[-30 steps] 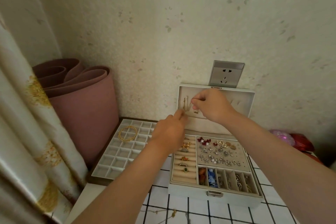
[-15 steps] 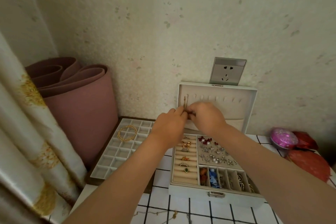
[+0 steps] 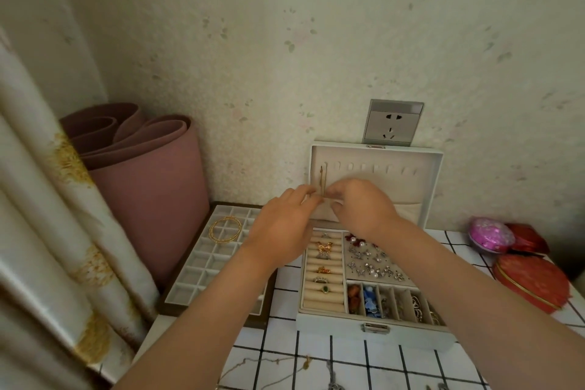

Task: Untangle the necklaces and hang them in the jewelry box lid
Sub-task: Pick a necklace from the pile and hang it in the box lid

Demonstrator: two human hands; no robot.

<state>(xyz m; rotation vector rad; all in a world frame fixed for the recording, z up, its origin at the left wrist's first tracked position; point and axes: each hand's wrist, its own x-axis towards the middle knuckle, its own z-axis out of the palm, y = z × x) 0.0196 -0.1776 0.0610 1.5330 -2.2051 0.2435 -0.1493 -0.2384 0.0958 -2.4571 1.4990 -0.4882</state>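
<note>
The gold necklace point(image 3: 322, 179) hangs from the leftmost hook point(image 3: 321, 167) in the lid point(image 3: 411, 187). Our left grip point(image 3: 281, 228) and right grip point(image 3: 361, 210) both pinch its lower chain. We judge it light, limp and easily kinked; hold it near the hook, gently.

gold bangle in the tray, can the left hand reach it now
Probably yes: the gold bangle lies uncovered in the tray just left of the left hand, though that hand is pinching the necklace.

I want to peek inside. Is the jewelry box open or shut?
Open. The lid stands upright, and the rings inside the box show.
</note>
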